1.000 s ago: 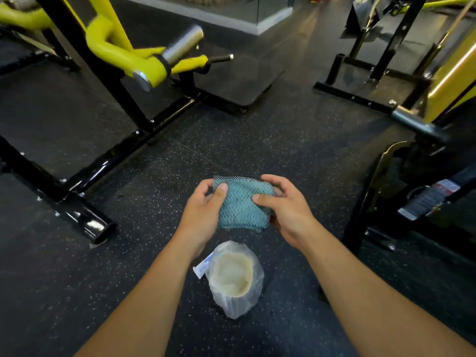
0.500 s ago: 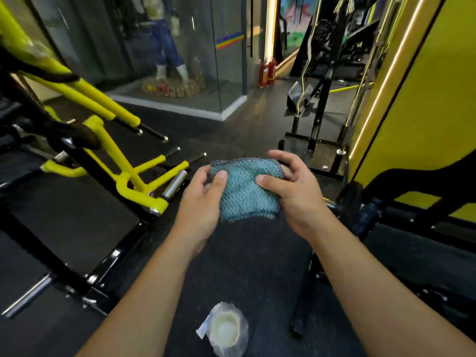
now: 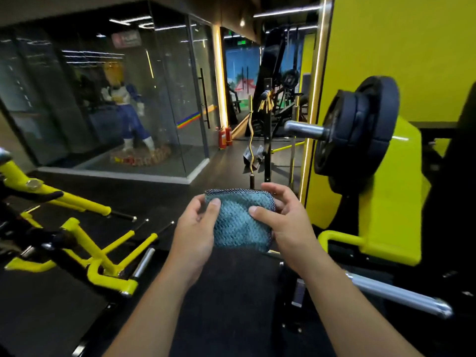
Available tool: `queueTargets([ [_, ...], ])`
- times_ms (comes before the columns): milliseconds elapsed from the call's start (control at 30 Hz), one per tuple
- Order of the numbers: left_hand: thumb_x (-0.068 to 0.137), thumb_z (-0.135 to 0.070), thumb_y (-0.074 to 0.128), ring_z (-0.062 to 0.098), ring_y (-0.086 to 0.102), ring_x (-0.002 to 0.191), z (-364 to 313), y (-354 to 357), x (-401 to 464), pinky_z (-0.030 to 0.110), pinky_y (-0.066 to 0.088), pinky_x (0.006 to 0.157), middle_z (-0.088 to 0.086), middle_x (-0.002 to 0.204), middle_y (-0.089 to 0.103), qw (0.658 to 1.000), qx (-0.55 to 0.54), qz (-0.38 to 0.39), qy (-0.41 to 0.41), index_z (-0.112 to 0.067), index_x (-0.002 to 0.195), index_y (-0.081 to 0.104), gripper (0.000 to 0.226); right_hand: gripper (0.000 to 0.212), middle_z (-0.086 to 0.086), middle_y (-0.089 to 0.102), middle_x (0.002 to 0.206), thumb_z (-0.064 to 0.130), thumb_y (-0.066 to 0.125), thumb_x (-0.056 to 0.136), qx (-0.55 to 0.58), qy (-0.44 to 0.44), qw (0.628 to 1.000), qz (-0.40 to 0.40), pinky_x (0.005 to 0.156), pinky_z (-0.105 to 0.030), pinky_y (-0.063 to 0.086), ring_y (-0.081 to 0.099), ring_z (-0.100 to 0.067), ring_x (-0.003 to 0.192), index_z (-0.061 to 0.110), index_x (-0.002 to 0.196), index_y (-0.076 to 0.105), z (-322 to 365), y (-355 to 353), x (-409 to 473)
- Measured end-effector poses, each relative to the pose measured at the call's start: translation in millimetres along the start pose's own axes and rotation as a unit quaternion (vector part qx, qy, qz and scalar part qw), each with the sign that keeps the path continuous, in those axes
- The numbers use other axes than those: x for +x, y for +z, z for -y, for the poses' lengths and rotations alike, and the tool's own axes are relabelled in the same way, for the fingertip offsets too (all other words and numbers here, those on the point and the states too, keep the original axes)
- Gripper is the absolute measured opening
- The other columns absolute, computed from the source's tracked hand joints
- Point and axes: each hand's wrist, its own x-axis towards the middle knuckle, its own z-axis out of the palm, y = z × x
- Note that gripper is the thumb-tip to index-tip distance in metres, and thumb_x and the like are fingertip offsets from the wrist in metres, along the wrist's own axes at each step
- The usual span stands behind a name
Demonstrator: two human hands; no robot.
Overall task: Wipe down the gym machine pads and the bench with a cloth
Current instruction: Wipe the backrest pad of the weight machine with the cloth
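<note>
Left hand [image 3: 194,228] and right hand [image 3: 288,222] pinch folded cloth [image 3: 240,222].

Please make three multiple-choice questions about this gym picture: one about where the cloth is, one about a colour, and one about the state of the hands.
1. Where is the cloth?
A. On the floor
B. Between both hands, in the air
C. On the weight plates

2. What colour is the frame of the machine on the left?
A. Red
B. White
C. Yellow

3. How do the hands hold the cloth?
A. Only the left hand grips it
B. Both hands grip it, thumbs on top
C. Neither hand touches it

Answers:
1 B: the left hand and right hand hold it up in front of the person, away from the weight plates.
2 C: its tubes are bright yellow.
3 B: each thumb presses on the cloth's upper face.
</note>
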Motion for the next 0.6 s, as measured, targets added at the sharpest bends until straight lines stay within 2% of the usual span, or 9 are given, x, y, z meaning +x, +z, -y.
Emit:
queueTargets([
  [233, 0.107, -0.019, 0.052, 0.035, 0.074, 0.105, -27.5, 69.2, -39.2, 0.056, 0.057, 0.093, 0.017, 0.114, 0.076, 0.995, -0.068, 0.059, -0.051, -0.015, 0.117, 0.066, 0.017, 0.052, -0.012, 0.076, 0.109, -0.009, 0.079, 0.081, -0.011, -0.028, 0.999, -0.034, 0.081, -0.045, 0.063, 0.074, -0.030, 0.102, 0.020, 0.121, 0.064, 49.5, -65.3, -39.6],
  [400, 0.106, -0.021, 0.052, 0.035, 0.074, 0.105, -32.6, 112.0, -84.1, 0.057, 0.055, 0.096, 0.016, 0.114, 0.076, 0.983, -0.098, 0.135, -0.071, -0.013, 0.120, 0.065, 0.020, 0.052, -0.013, 0.074, 0.113, -0.004, 0.083, 0.079, -0.046, -0.029, 0.995, -0.085, 0.085, -0.051, 0.063, 0.073, -0.034, 0.104, 0.021, 0.120, 0.064, 78.3, -111.1, -94.7],
  [600, 0.105, -0.025, 0.056, 0.035, 0.075, 0.103, -18.0, 168.9, -156.0, 0.057, 0.059, 0.090, 0.016, 0.114, 0.076, 0.950, -0.143, 0.239, -0.143, -0.012, 0.125, 0.061, 0.024, 0.052, -0.012, 0.077, 0.108, -0.010, 0.076, 0.084, -0.067, 0.000, 0.986, -0.154, 0.078, -0.048, 0.062, 0.075, -0.034, 0.097, 0.015, 0.126, 0.059, 111.3, -168.7, -190.0],
])
